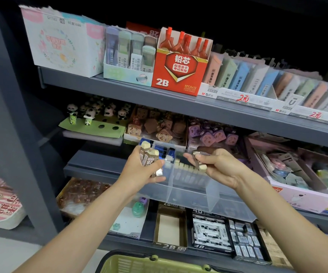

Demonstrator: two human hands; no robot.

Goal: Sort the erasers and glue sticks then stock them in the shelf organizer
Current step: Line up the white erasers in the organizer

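Holding three erasers (148, 156) left hand (139, 170); right hand (216, 164) one (brown-sleeved).

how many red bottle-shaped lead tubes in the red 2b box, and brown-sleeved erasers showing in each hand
red bottle-shaped lead tubes: 5
brown-sleeved erasers, left hand: 2
brown-sleeved eraser, right hand: 1
total: 8

Dark grey metal shelving unit (119, 89) in front of me, several tiers, thick upright post (7, 107) on my left. Back of the shelves is near black, light falls from the front. Pale floor (5, 253) bottom left. Green basket (139, 263) below.
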